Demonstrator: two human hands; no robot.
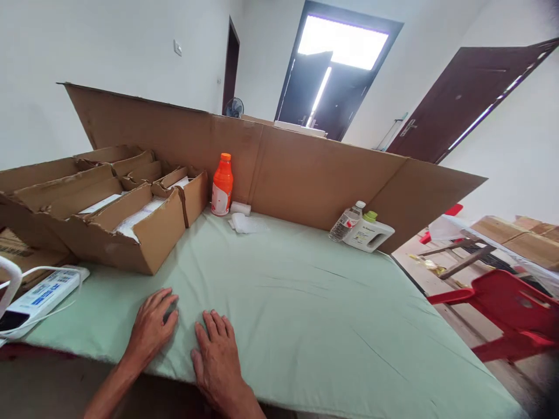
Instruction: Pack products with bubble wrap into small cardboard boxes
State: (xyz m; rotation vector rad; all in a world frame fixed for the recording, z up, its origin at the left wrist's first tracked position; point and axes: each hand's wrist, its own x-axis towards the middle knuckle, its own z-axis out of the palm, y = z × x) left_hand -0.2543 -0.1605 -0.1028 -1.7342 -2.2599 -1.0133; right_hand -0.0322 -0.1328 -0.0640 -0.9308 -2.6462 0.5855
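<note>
My left hand (151, 329) lies flat on the pale green cloth (305, 314) near the table's front edge, fingers stretched out and holding nothing. My right hand (216, 358) rests flat beside it, a little to the right, fingers also spread and empty. The two hands are close but apart. Nearest to the left hand is an open cardboard box (144, 230) with white items inside.
Several open cardboard boxes (65, 198) stand at the left. A tall cardboard screen (305, 174) runs along the back. An orange bottle (222, 185), white rolls (241, 216), a clear bottle (347, 222) and a white jug (369, 233) sit before it. A power strip (41, 294) lies far left; red chairs (510, 308) right.
</note>
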